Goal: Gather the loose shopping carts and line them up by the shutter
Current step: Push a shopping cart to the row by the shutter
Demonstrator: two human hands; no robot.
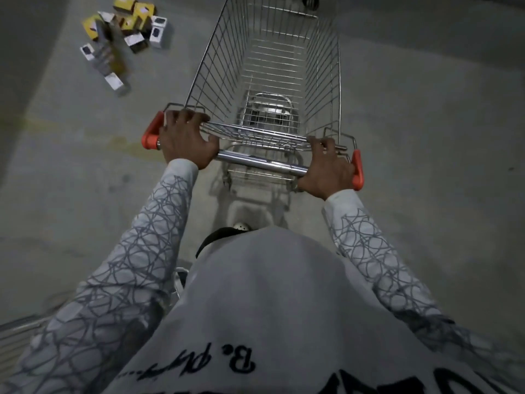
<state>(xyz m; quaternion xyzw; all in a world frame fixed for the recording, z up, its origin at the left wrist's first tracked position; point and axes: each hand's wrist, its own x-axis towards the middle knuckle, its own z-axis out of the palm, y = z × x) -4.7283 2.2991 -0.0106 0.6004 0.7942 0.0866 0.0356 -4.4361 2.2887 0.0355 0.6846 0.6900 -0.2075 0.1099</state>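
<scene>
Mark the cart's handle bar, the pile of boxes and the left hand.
handle bar (pixel 261 162): head view, bare chrome stretch at its middle.
pile of boxes (pixel 129 25): head view, a box near the pile's middle.
left hand (pixel 186 139): head view, back of the hand gripping the bar.

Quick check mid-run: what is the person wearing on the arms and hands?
The left hand and right hand are bare: no gloves. The left sleeve and right sleeve are long, light grey, covered in darker grey scribbled looping lines, ending in plain pale cuffs at the wrists.
</scene>
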